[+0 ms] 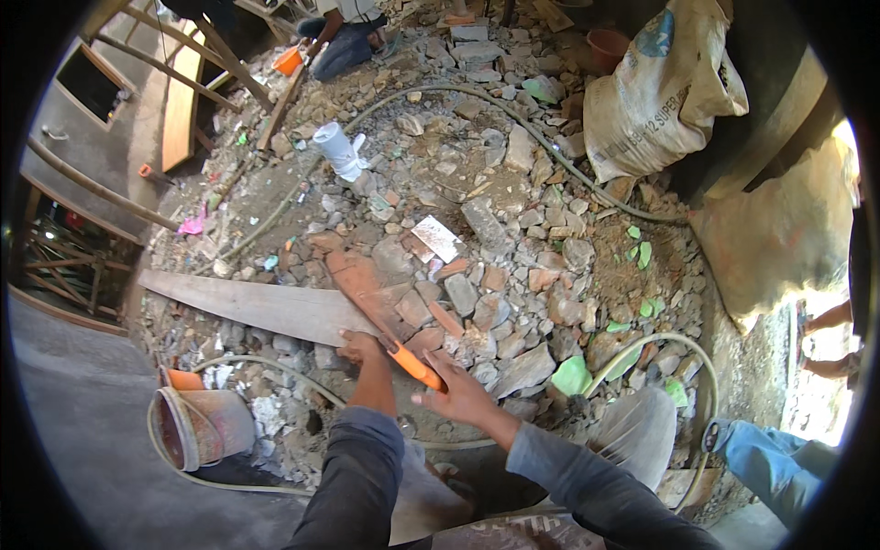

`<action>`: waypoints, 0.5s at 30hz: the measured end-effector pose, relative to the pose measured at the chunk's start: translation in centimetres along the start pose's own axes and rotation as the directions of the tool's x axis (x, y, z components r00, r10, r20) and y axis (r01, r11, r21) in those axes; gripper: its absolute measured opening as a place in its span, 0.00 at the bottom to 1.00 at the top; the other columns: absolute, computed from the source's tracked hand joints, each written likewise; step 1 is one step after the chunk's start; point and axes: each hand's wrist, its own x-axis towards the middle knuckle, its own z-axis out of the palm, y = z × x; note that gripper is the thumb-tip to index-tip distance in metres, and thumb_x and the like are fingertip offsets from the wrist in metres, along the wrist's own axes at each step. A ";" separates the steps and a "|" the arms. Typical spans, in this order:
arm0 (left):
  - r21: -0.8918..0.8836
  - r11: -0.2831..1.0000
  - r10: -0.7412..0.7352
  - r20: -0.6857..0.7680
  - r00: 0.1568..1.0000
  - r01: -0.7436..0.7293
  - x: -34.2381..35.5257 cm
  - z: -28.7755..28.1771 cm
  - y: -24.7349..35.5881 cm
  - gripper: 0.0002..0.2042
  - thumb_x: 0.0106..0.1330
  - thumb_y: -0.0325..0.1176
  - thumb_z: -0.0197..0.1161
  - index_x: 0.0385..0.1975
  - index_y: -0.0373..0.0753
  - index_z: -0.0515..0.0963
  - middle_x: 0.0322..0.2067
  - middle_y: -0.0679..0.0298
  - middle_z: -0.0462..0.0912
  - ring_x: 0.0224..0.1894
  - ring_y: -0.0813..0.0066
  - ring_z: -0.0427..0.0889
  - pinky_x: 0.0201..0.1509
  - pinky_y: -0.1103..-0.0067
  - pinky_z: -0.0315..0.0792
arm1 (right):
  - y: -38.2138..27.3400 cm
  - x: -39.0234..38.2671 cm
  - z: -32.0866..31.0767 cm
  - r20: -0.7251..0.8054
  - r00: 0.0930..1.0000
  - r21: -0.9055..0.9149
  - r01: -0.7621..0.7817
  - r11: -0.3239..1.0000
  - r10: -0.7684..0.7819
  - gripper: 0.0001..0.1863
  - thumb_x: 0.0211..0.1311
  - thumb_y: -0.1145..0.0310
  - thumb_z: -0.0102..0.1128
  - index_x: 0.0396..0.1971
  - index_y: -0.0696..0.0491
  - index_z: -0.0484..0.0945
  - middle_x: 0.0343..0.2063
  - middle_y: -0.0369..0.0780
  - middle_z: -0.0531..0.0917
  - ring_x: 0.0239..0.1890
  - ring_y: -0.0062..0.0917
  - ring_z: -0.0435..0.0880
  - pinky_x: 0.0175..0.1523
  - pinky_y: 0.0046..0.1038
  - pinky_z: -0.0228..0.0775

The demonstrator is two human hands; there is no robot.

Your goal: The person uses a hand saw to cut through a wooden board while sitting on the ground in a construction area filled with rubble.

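My left hand (359,348) is closed on the near right end of a long grey wooden board (257,307), which lies slanting over the rubble to the left. My right hand (463,394) is round the rear end of an orange handle (414,365), its thumb and fingers on either side. The handle belongs to a tool with a broad, dusty reddish-brown blade (357,280), pointing away and to the left past the board's right end. Its exact kind is hard to make out. Broken bricks and stones (463,293) surround the blade.
A hose (477,92) loops over the rubble. A dirty bucket (215,423) lies tipped at lower left. Beyond are a white wrapped roll (339,151) and a large woven sack (655,101). A person kneels (344,50) at the back; another person's leg (765,463) shows at right.
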 end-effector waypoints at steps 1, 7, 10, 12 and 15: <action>-0.033 0.998 0.055 -0.127 0.990 -0.060 3.6 0.0 -0.6 0.41 0.79 0.64 0.51 0.72 0.27 0.61 0.57 0.25 0.80 0.59 0.26 0.83 0.65 0.42 0.75 | -0.9 -1.0 -0.4 0.044 0.999 0.049 -0.008 0.999 0.006 0.52 0.69 0.32 0.65 0.82 0.50 0.60 0.67 0.60 0.78 0.69 0.60 0.77 0.72 0.46 0.72; 0.234 0.969 0.175 -0.407 0.896 -0.083 17.7 1.9 -4.6 0.38 0.76 0.65 0.57 0.67 0.32 0.72 0.55 0.41 0.85 0.57 0.38 0.87 0.62 0.47 0.78 | 0.5 -8.7 -5.0 0.567 0.812 -0.023 -0.150 0.988 0.136 0.40 0.73 0.41 0.66 0.74 0.52 0.73 0.59 0.55 0.86 0.65 0.49 0.84 0.71 0.45 0.75; -0.012 0.999 0.040 -0.124 0.991 -0.041 4.0 3.1 -3.4 0.38 0.76 0.62 0.60 0.69 0.30 0.72 0.53 0.41 0.88 0.53 0.41 0.89 0.60 0.50 0.81 | 2.2 -9.4 -6.9 0.696 0.661 -0.359 -0.018 0.933 0.280 0.30 0.70 0.45 0.69 0.57 0.57 0.86 0.48 0.55 0.90 0.54 0.53 0.89 0.62 0.53 0.79; 0.246 0.962 0.153 -0.118 0.981 -0.120 7.9 0.8 -4.0 0.36 0.76 0.59 0.58 0.68 0.29 0.72 0.56 0.40 0.86 0.56 0.41 0.88 0.61 0.51 0.80 | 1.2 -6.3 -3.8 0.755 0.564 -0.389 -0.025 0.921 0.334 0.18 0.68 0.56 0.66 0.42 0.59 0.87 0.38 0.56 0.89 0.45 0.53 0.89 0.50 0.51 0.82; 0.290 0.957 -0.025 0.038 0.999 0.013 9.4 -0.6 -3.0 0.33 0.77 0.55 0.55 0.67 0.28 0.72 0.61 0.40 0.83 0.61 0.42 0.85 0.64 0.54 0.80 | 0.5 -5.6 -0.7 0.549 0.825 -0.034 -0.138 0.990 0.134 0.23 0.72 0.52 0.66 0.55 0.55 0.84 0.41 0.54 0.89 0.43 0.55 0.89 0.48 0.48 0.82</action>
